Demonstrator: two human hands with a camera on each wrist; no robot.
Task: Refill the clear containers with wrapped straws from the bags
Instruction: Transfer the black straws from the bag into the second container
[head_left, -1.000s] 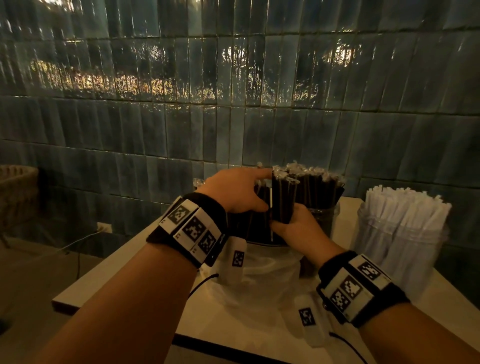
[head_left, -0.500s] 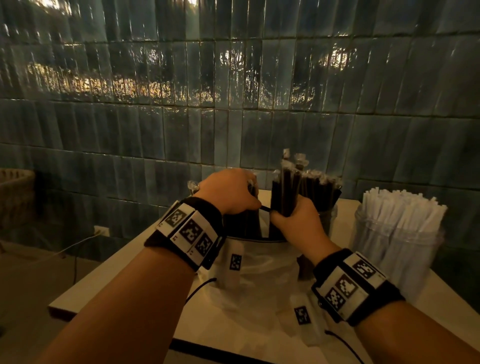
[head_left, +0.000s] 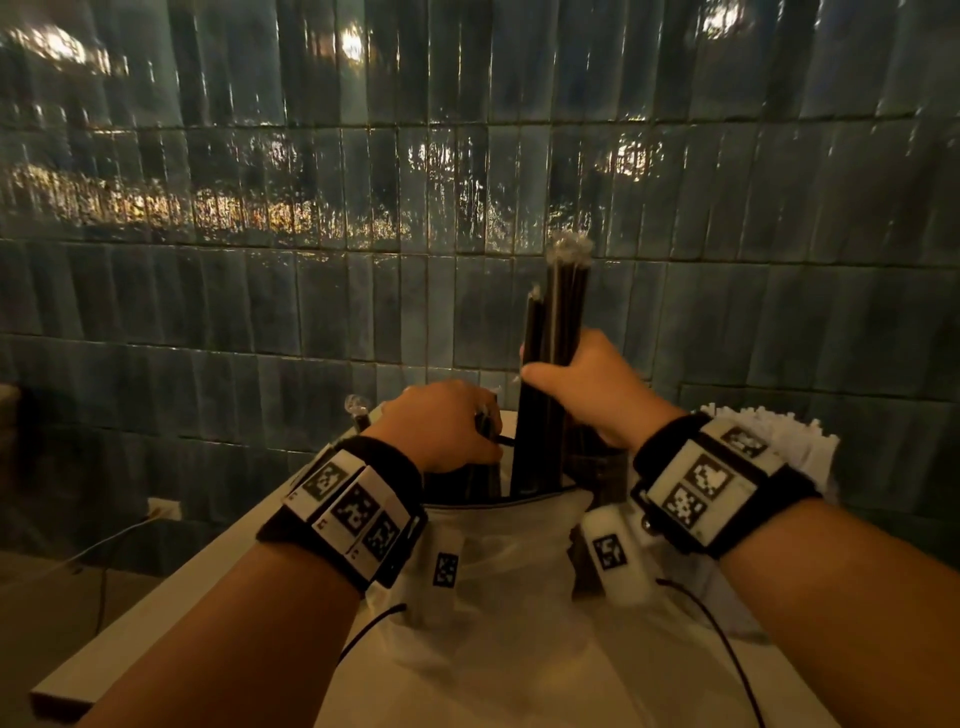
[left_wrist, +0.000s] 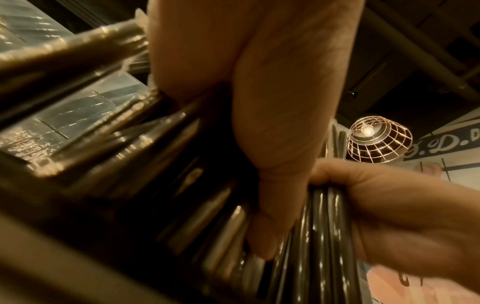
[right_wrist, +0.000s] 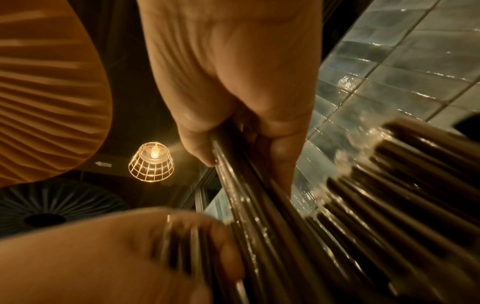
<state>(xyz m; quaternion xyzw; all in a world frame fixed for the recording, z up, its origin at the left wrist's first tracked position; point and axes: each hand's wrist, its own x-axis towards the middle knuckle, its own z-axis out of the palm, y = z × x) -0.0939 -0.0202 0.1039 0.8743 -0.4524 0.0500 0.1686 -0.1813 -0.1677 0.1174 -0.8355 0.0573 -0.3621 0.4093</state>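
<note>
We are standing at the table (head_left: 135, 660) with the bag (head_left: 519, 540) at its near middle. Our right hand (head_left: 592, 389) is gripping a bundle of black straws (head_left: 563, 312), now lifted well above the bag compared with a second ago, ready for a container. Our left hand (head_left: 441, 423) is curling around the remaining straws (head_left: 480, 470).

1. The bundle of wrapped straws (head_left: 558, 332) gripped in the right hand (head_left: 597, 387) is glossy black, with clear crinkled wrapper tips above the grip.
2. Below that grip, the bag (head_left: 509, 551) is translucent white.
3. Right of the grip, the paper-wrapped straws (head_left: 769, 441) are white.
4. Behind the grip, the tiled wall (head_left: 311, 291) is glazed blue-grey.
5. Both wristbands (head_left: 711, 488) are black with white panels bearing black square codes.
</note>
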